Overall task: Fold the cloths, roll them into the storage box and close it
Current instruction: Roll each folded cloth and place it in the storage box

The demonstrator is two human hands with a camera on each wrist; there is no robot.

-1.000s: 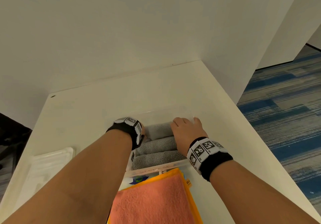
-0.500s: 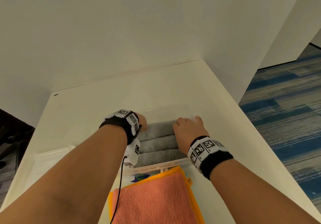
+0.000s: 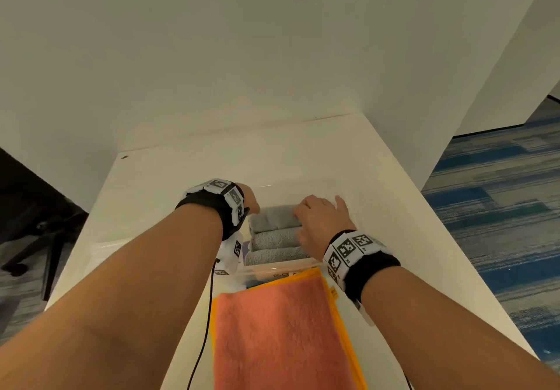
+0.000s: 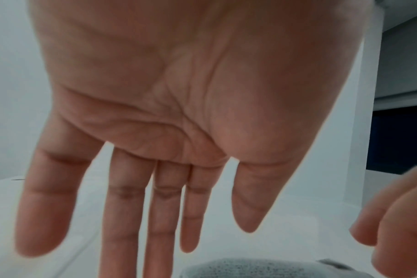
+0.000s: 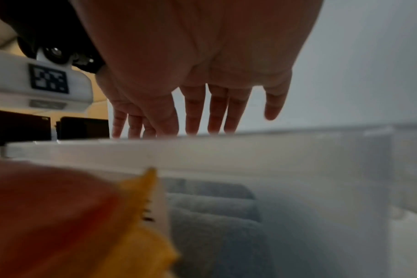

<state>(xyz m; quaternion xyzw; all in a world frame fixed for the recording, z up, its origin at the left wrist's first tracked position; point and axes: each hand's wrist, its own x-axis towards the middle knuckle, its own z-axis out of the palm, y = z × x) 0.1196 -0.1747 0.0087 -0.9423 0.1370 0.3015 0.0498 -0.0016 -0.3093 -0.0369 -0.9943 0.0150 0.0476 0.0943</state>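
The left hand [image 3: 249, 199] hangs just above the left end of the clear storage box [image 3: 303, 185], palm down, fingers [image 4: 129, 197] straight and spread, holding nothing. Directly under its fingertips, in the left wrist view, lies the rounded top of a grey roll [image 4: 250, 268].

The right hand [image 3: 321, 223] is over the right end of the same box, its fingers [image 5: 217, 111] also straight and loosely parted, gripping nothing. The head view places it on or just above the farthest grey roll [image 3: 274, 221] (whether it actually touches the cloth cannot be told).

Between the two hands, three grey rolled cloths lie side by side inside the box: the farthest at the fingertips, a second roll [image 3: 274, 238] toward the wrists, and a third roll [image 3: 274, 255] against the box wall nearest the wrists. The right wrist view shows these rolls [image 5: 210, 212] through the frosted wall [image 5: 321, 169].

Behind the wrists, toward the person, an orange cloth [image 3: 281, 338] with a yellow border lies flat on the white surface [image 3: 169, 177], its far edge resting against the box. A clear lid [image 3: 100, 248] lies on the surface beneath the left forearm, partly hidden by it.
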